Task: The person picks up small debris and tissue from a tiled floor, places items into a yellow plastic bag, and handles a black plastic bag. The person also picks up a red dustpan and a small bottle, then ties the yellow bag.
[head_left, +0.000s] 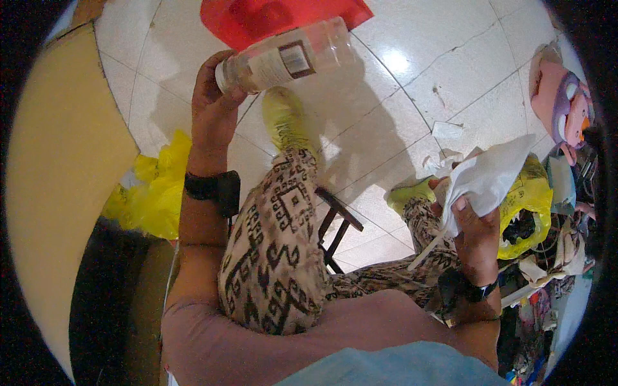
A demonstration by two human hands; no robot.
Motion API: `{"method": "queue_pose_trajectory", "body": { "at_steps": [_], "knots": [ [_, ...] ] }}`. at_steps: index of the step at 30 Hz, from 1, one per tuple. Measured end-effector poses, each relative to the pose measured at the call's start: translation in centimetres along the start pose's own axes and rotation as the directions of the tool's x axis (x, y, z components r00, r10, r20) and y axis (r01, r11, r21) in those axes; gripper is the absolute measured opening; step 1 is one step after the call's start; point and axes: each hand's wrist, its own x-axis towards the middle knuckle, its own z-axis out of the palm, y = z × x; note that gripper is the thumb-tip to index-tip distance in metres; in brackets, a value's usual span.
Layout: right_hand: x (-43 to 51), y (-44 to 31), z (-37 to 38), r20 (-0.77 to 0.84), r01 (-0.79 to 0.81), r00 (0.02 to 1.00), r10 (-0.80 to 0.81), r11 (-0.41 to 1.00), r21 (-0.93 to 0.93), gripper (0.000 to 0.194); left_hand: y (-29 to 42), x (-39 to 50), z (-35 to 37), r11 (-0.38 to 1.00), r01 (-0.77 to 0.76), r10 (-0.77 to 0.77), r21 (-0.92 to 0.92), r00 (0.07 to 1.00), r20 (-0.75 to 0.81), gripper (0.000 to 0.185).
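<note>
My left hand grips a clear plastic bottle by its end with the white cap. The bottle lies nearly sideways in the air, its far end tilted up to the right, and its label bears writing. In my right hand is a bunched white cloth or sheet, pinched between thumb and fingers. A narrow pale strip hangs below that hand; whether it belongs to the white piece I cannot tell. The two hands are well apart, on either side of my patterned trousers.
Beyond the bottle lies a red sheet-like item on the tiled floor. Yellow plastic bags stand left and right. Dark stool legs show between my legs. At right are a pink item and clutter; a tan panel fills the left.
</note>
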Motion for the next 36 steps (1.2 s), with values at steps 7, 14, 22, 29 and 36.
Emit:
{"method": "queue_pose_trajectory", "body": {
  "at_steps": [7,14,22,29,36],
  "knots": [
    [-2.4,0.2,-2.3,-0.241,0.074,0.971,-0.002,0.954,0.291,0.048,2.2,-1.2,5.5,0.742,-0.404,0.267,0.535,0.910,0.318,0.066],
    [-8.9,3.3,-5.1,-0.125,0.316,0.949,-0.290,0.858,0.406,0.058,3.8,-6.6,9.4,0.365,-0.659,0.352,0.657,0.752,0.558,0.065],
    [-14.9,7.6,-4.6,-0.301,0.507,0.860,-0.412,0.748,0.429,0.032,15.7,-20.2,18.6,0.372,-0.817,0.469,0.440,0.575,0.670,0.059],
    [-20.9,15.9,-14.6,-0.527,0.709,0.643,-0.556,0.172,0.684,0.024,15.2,-31.5,30.9,0.364,-0.787,0.303,0.498,0.606,0.736,0.059],
    [-21.1,35.6,-25.5,-0.734,0.694,0.656,0.176,0.243,0.678,0.014,1.7,-28.0,34.1,0.381,-0.683,0.029,0.624,0.683,0.730,0.060]
  ]
}}
